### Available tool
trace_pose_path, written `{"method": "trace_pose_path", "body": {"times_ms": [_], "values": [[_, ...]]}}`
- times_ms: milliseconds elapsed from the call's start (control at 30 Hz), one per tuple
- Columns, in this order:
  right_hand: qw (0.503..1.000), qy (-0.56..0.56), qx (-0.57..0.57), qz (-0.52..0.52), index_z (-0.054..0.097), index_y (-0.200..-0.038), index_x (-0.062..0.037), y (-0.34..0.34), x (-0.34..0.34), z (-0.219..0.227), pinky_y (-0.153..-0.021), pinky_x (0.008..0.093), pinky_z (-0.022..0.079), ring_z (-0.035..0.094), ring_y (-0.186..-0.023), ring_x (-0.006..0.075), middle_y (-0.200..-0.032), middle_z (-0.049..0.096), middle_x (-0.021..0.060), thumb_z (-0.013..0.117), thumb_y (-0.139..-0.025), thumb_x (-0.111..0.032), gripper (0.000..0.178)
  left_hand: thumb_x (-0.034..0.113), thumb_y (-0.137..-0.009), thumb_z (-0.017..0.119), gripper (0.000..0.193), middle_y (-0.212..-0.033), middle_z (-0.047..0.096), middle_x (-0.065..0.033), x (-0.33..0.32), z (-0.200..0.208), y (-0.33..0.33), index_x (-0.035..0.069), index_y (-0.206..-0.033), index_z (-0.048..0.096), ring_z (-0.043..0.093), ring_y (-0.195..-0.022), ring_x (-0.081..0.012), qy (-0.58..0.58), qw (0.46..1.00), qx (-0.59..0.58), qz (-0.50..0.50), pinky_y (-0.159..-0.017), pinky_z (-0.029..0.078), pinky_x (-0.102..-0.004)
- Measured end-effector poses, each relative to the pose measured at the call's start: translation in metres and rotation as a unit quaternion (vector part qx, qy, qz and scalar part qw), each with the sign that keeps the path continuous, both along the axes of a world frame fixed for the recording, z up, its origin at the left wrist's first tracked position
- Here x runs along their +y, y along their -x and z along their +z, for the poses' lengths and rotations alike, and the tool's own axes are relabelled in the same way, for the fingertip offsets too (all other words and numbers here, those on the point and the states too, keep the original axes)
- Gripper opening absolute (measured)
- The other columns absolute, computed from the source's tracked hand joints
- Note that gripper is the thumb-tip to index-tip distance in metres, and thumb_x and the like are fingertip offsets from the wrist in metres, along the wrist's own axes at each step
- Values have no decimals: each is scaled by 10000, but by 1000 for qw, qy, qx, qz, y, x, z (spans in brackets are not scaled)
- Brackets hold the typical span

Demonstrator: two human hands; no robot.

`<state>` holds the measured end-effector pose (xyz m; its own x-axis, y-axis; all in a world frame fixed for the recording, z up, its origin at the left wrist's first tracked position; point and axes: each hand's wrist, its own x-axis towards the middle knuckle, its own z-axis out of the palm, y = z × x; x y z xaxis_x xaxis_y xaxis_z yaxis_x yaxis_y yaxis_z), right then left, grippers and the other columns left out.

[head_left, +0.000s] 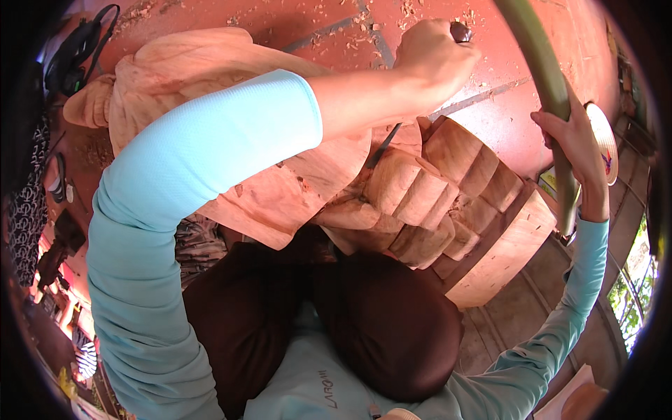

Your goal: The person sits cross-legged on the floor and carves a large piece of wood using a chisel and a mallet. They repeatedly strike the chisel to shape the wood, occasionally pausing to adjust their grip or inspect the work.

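Note:
My left hand point(437, 59) is closed round the handle of a chisel point(383, 145). The handle's dark round end sticks out past my thumb, and the narrow metal blade reaches down to the wood carving point(413, 185). This large pale-reddish carving lies in front of my knees, with blocky, faceted shapes on its right part and broad smooth folds on its left. Out to the right, my right hand point(577, 140) is wrapped round a long, thick, greenish-brown stick point(539, 56), raised beside the carving. The stick's upper end runs out of view.
Wood shavings point(360, 35) are scattered over the red tiled floor point(490, 77). A black bag with a strap point(73, 52) lies at the far left. A round pale hat-like thing point(603, 143) is behind my right hand. Grey-brown slats point(521, 315) run along the lower right.

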<state>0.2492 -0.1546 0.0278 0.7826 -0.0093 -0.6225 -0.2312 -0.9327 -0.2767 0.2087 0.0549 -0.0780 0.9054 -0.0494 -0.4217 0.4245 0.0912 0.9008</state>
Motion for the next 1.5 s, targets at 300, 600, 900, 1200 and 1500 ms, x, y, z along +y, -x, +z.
{"method": "trace_pose_path", "body": {"times_ms": [300, 600, 900, 1200, 1500], "values": [[999, -25, -36, 33, 418, -1380, -92, 20, 10, 7, -533, 230, 427, 498, -592, 75, -750, 543, 3, 677, -763, -105, 669, 161, -762, 570, 282, -500, 490, -65, 11, 10, 3, 11, -550, 458, 489, -466, -140, 29, 999, -2, -19, -457, 408, -347], [992, -77, -96, 20, 451, -1330, -59, 19, 6, 13, -505, 218, 394, 467, -568, 52, -708, 522, -15, 723, -771, -178, 633, 206, -826, 540, 248, -553, 531, -87, 11, 2, -5, 16, -667, 535, 507, -466, -168, 139, 990, -12, -18, -424, 393, -320], [988, -53, -119, 79, 477, -1300, -54, 11, -1, 9, -518, 212, 399, 473, -574, 46, -714, 529, -15, 679, -785, -138, 560, 126, -804, 574, 177, -550, 518, -62, 4, -4, -2, 46, -655, 523, 501, -506, -133, 203, 976, -60, 39, -454, 382, -317], [988, 1, -101, 114, 420, -1377, -85, 9, 7, 10, -581, 239, 434, 499, -637, 81, -774, 547, 6, 669, -777, -128, 651, 133, -825, 549, 192, -554, 544, -72, 6, 3, 2, 38, -660, 531, 543, -505, -150, 85, 993, -74, 37, -457, 430, -308], [956, -37, -181, 228, 441, -1347, -61, 2, -18, -3, -558, 233, 432, 500, -620, 74, -750, 534, 2, 662, -779, -147, 616, 133, -831, 542, 195, -554, 523, -53, 3, 1, 6, 43, -661, 516, 512, -482, -117, 127, 990, -40, 48, -404, 389, -282]]}}
